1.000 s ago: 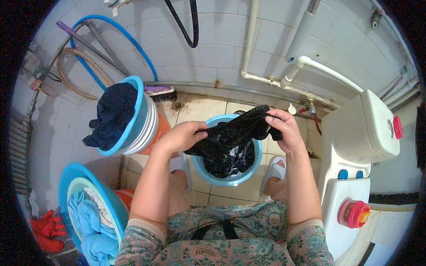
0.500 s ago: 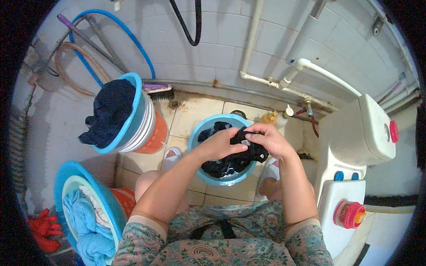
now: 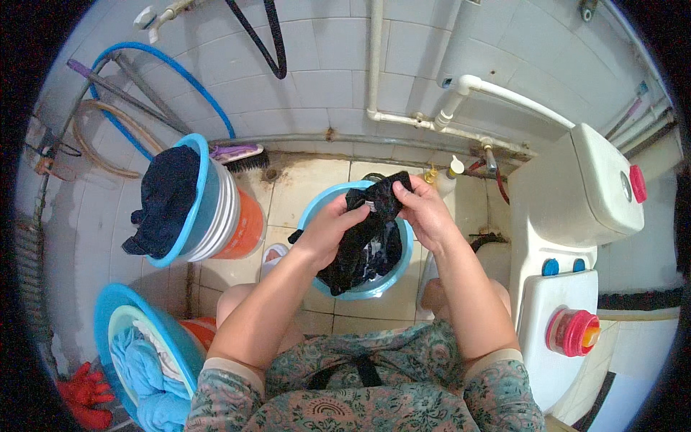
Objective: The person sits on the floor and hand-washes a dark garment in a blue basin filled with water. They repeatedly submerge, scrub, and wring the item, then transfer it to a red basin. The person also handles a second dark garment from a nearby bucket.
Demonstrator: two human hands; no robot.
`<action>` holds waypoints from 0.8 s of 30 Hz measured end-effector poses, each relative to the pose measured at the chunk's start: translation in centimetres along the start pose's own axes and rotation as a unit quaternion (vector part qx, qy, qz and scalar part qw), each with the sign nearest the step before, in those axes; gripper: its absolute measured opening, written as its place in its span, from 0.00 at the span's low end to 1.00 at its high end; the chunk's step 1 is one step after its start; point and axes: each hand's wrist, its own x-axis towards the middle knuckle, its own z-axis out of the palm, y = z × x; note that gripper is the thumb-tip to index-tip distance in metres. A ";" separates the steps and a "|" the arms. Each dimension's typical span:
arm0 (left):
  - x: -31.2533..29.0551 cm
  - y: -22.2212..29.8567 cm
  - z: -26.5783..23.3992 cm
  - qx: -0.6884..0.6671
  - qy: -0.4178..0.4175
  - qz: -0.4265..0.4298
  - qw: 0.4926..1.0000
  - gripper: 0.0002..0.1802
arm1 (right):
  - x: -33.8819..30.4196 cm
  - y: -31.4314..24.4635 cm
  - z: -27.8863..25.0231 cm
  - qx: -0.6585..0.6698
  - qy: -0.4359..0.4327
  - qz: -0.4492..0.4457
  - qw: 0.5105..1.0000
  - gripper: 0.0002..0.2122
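A black wet garment [image 3: 353,237] with a small light label is stretched between my two hands above a light blue basin [image 3: 371,292]. My left hand [image 3: 325,230] grips it on the left, thumb near the label. My right hand [image 3: 426,207] pinches its upper right corner between thumb and fingers. The lower part of the cloth hangs down into the basin, where water and more dark fabric show. How far the garment reaches beneath the surface is hidden.
Left of the basin, a blue tub of dark clothes [image 3: 169,201] sits on an orange-and-white bucket [image 3: 241,227]. Nearer is a blue tub [image 3: 108,306] with light blue cloth. Red gloves [image 3: 85,396] lie lower left. A white toilet [image 3: 554,209] stands right; a pump bottle [image 3: 448,180] stands behind.
Both hands have lifted the black garment and spread it wider apart, with the left hand moving left. The whole view has also shifted slightly.
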 end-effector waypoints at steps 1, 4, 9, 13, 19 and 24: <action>0.0 0.0 0.2 0.012 -0.006 0.002 1.000 0.12 | 0.3 0.2 -0.3 0.017 0.001 -0.005 1.000 0.09; -0.1 0.2 0.2 0.020 -0.020 0.003 1.000 0.12 | 0.5 0.1 -0.2 0.069 -0.004 -0.024 0.997 0.10; 0.0 0.3 -0.4 -0.043 -0.019 -0.024 0.999 0.14 | 0.1 -0.1 0.5 0.074 -0.009 -0.031 0.997 0.10; 0.0 0.2 -0.5 -0.075 -0.001 -0.043 0.996 0.15 | 0.1 0.2 0.5 0.045 -0.007 -0.044 0.998 0.10; 0.1 0.5 -1.0 -0.079 0.008 0.020 0.997 0.15 | -0.4 0.0 -0.2 -0.004 -0.019 -0.064 0.998 0.08; 0.3 0.0 -2.2 -0.043 0.022 0.021 0.999 0.15 | -1.2 -0.1 1.0 -0.188 -0.055 -0.093 0.976 0.06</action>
